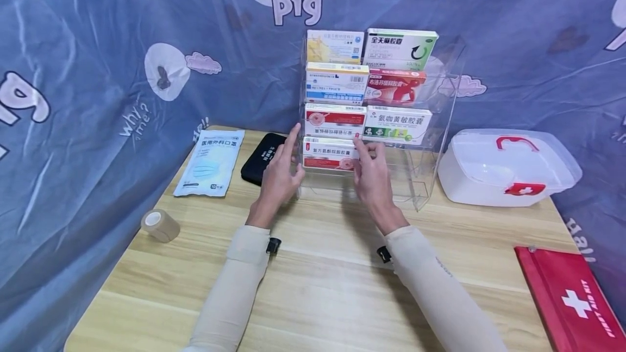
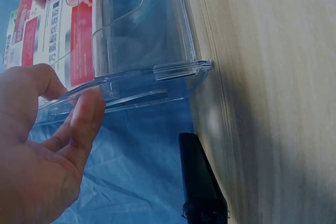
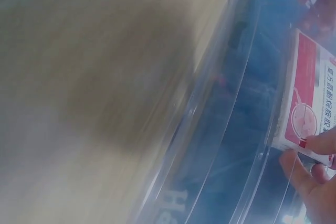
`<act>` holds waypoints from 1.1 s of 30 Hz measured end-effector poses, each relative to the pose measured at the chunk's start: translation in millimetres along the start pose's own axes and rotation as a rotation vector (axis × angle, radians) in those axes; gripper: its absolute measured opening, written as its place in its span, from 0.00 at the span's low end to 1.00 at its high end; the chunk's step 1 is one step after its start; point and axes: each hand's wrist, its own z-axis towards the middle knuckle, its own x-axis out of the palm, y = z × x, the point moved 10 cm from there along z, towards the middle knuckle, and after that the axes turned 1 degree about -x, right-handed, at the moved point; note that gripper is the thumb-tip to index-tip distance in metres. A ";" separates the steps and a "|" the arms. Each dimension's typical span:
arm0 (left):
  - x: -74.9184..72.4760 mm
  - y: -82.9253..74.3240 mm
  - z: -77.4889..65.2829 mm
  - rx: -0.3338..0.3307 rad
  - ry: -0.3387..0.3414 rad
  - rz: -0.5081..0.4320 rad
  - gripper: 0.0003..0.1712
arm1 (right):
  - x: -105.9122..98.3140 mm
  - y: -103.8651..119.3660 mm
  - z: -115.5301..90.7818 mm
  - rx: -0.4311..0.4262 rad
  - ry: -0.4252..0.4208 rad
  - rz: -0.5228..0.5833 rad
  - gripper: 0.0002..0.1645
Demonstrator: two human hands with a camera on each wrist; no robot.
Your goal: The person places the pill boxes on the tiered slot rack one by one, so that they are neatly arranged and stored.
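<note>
A clear acrylic display rack [image 1: 415, 181] stands at the back of the table, with medicine boxes on its stepped tiers. On its lowest occupied tier sits a red-and-white medicine box [image 1: 326, 155]. My right hand [image 1: 374, 178] pinches the right end of this box, as the right wrist view also shows by its printed front [image 3: 304, 103]. My left hand [image 1: 280, 173] is at the rack's left side, fingers extended upward. In the left wrist view, the left hand [image 2: 47, 145] has its fingertips right at the rack's clear side edge [image 2: 152, 77].
Left of the rack lie a black zip case [image 1: 259, 162], a mask packet [image 1: 210, 163] and a tan tape roll [image 1: 161, 225]. To the right are a white lidded first-aid box [image 1: 469, 173] and a red first-aid pouch [image 1: 552, 276]. A blue printed curtain [image 1: 117, 26] hangs behind.
</note>
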 end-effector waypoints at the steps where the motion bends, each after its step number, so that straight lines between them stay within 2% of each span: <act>1: 0.3 -0.1 -0.2 0.002 0.000 -0.001 0.58 | 1.5 1.1 -0.5 -0.003 0.005 0.002 0.38; 9: 1.0 0.7 -1.0 0.014 -0.010 -0.002 0.58 | 6.9 2.1 -5.0 -0.003 0.053 0.009 0.41; 15: 2.9 1.9 -2.1 0.013 -0.011 0.002 0.58 | 3.6 -0.6 -12.8 0.016 0.094 0.018 0.49; 20: 3.7 1.6 -0.1 0.020 -0.009 0.007 0.58 | -8.5 -6.8 -23.6 0.046 0.112 0.013 0.49; 25: 4.2 2.3 1.7 0.019 -0.010 0.005 0.57 | -22.7 -22.0 -38.5 0.090 0.123 0.008 0.45; 33: 2.7 6.8 0.6 -0.003 -0.021 -0.003 0.58 | -62.8 -47.9 -63.7 0.063 0.013 -0.030 0.36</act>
